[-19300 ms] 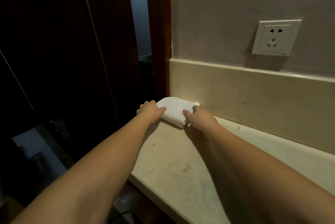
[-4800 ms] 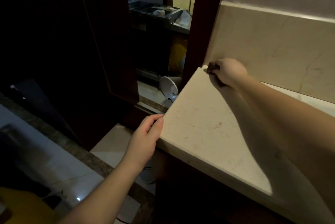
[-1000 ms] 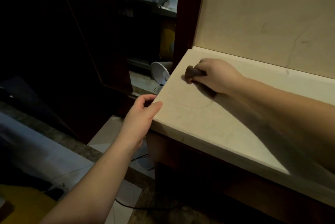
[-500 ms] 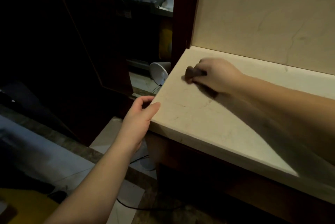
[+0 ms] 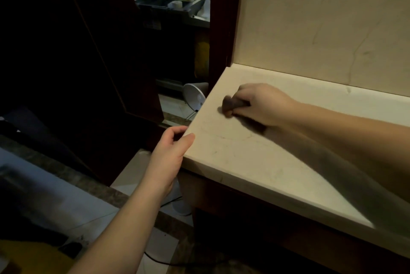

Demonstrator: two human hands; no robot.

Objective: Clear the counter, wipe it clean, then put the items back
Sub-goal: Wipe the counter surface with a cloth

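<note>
From the head camera we see our right hand (image 5: 264, 104) with fingers curled around a small dark cloth (image 5: 230, 105), pressing it on the counter (image 5: 255, 162) near its left end. Our left hand (image 5: 170, 154) grips the counter's front left corner, thumb on top, fingers bent around the side.

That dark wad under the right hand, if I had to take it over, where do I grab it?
Judging from this view, take the dark wad at the exposed end poking out past the right hand, coming from the counter's left edge. The rest is buried in that grip; only this end shows.
</note>
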